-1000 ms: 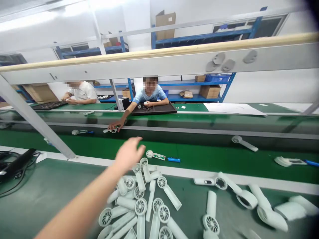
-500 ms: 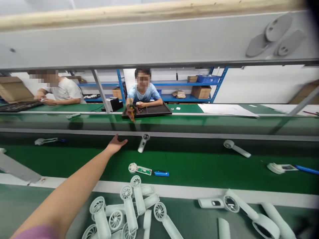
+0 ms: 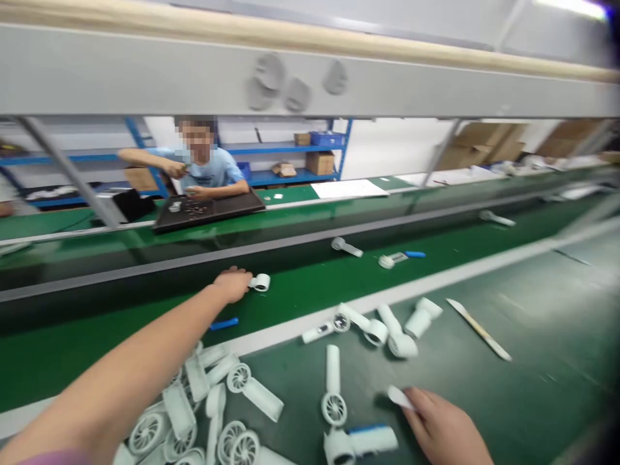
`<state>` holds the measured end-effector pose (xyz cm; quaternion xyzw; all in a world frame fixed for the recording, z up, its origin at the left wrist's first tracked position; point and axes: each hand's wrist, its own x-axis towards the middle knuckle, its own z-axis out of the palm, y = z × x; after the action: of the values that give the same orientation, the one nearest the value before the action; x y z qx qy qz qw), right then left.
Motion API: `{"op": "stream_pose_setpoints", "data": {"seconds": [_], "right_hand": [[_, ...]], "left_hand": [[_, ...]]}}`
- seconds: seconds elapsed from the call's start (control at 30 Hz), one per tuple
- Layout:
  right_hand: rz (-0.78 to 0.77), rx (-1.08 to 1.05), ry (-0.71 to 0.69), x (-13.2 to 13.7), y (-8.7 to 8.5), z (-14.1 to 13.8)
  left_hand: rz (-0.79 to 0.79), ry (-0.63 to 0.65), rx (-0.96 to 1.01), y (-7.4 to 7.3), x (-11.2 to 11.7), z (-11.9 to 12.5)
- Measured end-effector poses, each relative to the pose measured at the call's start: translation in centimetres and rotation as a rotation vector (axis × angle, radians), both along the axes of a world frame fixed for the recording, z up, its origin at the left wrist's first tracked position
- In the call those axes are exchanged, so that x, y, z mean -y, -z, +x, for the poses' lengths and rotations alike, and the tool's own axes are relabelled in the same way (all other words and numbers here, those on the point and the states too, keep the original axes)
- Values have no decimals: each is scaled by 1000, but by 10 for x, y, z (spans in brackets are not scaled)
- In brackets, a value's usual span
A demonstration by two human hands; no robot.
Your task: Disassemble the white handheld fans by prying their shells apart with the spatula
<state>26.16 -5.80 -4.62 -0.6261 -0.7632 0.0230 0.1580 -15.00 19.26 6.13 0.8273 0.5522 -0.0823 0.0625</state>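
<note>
Over on the green conveyor belt (image 3: pixel 300 300), the left hand (image 3: pixel 232 285) has its fingers (image 3: pixel 245 281) right up against a white fan ring (image 3: pixel 260 282). They're touching it, but it's hard to say if they've actually got hold. A blue handle piece (image 3: pixel 223 323) sits on the belt just below that hand. On the near side of the belt, the left forearm passes over a heap of white fan housings (image 3: pixel 194 400). Further along, the right hand (image 3: pixel 438 429) seems to pinch a small white piece (image 3: pixel 400 398), fingers close together, bit blurry though. Across the belt, a co-worker (image 3: pixel 203 161) sits behind a dark tray (image 3: pixel 208 210).
</note>
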Motion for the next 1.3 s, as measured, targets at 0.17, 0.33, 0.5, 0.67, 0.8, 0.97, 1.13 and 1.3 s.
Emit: {"op": "stream_pose_setpoints", "data": {"seconds": [0.17,0.33,0.5,0.67,0.8,0.97,1.13,1.3], "right_hand": [[-72,28,38,-2,-9,-1],[-32,-83,7,1,-10,2],[81,-230,-48,16,-7,17],[185,-380,-28,35,-7,32],[60,-332,-121,43,-11,34],[-193,-363,-131,37,-28,25],[-379,-349,-330,27,-58,14],[-365,173,-528,25,-76,3]], "left_hand": [[-41,315,-33,-14,66,45],[-32,341,126,-12,143,116],[-65,258,282,-8,153,208],[-28,178,358,-13,169,221],[-2,151,248,-1,215,175],[22,71,162,41,273,143],[146,136,266,66,300,144],[147,224,333,69,302,147]]}}
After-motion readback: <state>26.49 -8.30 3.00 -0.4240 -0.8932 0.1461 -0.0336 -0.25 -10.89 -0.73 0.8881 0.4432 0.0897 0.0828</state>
